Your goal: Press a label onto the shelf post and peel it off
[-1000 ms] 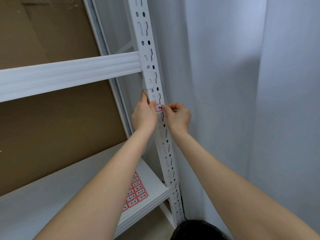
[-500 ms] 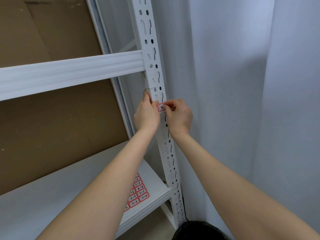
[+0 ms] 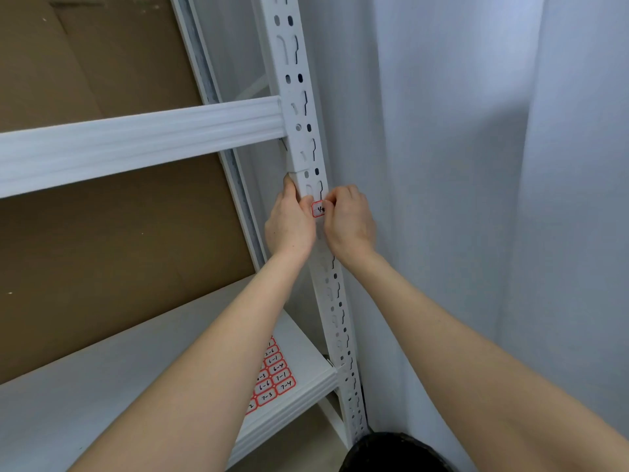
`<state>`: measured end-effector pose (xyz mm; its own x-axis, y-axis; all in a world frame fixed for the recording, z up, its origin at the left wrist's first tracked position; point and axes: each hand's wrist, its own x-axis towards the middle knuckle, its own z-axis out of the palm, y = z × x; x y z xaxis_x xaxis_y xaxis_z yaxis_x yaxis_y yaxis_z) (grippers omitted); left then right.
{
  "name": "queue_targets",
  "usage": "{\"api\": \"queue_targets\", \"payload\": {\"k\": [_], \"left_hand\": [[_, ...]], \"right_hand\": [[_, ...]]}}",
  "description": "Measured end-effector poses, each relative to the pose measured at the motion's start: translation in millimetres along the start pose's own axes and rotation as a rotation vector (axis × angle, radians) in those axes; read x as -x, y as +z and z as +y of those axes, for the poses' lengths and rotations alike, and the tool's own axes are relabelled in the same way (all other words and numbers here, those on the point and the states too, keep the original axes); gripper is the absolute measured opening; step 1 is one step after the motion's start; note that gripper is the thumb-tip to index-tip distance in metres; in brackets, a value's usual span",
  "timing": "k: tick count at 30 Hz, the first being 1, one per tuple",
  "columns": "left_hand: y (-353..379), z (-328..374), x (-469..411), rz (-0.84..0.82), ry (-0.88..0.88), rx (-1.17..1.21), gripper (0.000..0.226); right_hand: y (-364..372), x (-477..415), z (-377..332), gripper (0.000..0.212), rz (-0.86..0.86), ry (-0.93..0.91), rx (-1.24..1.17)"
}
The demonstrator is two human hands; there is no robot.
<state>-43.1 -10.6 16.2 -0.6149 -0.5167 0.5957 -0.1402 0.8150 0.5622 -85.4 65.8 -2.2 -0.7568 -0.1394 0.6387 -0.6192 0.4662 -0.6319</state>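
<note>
A small white label with a red border and black handwriting [image 3: 318,209] sits on the front of a white slotted metal shelf post [image 3: 299,131]. My right hand [image 3: 349,223] pinches the label's right edge against the post, its thumb and fingers curled over it. My left hand [image 3: 289,223] grips the post's left edge just beside the label, thumb up along the post. Both forearms reach up from the bottom of the view.
A sheet of red-bordered numbered labels [image 3: 274,376] lies on the lower white shelf board [image 3: 102,376], partly under my left forearm. A white crossbeam [image 3: 136,141] runs left from the post. Brown cardboard [image 3: 102,233] backs the rack. A white curtain [image 3: 476,199] hangs on the right.
The right hand's fingers have closed further over the label's right side. Both hands stay at the same spot on the post; the view has shifted slightly.
</note>
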Motion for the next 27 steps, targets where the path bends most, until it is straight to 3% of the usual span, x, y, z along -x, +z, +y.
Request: {"api": "queue_targets", "payload": {"k": [6, 10, 16, 22, 27], "left_hand": [[-1.2, -0.1, -0.5, -0.002, -0.006, 0.005, 0.041], [-1.0, -0.4, -0.4, -0.006, 0.002, 0.006, 0.041], [-1.0, -0.4, -0.5, -0.007, -0.001, 0.012, 0.042], [0.4, -1.8, -1.6, 0.005, -0.003, 0.005, 0.042], [0.4, -1.9, -0.5, 0.006, 0.005, 0.003, 0.041]], "right_hand": [[4.5, 10.2, 6.6, 0.017, -0.034, 0.009, 0.001], [4.5, 15.3, 10.9, 0.013, 0.091, 0.083, -0.209], [13.1, 14.6, 6.8, 0.009, 0.224, 0.004, -0.297], [10.7, 8.1, 5.1, 0.01, 0.221, -0.001, -0.252], [5.4, 2.8, 2.1, 0.014, 0.107, -0.022, -0.102]]}}
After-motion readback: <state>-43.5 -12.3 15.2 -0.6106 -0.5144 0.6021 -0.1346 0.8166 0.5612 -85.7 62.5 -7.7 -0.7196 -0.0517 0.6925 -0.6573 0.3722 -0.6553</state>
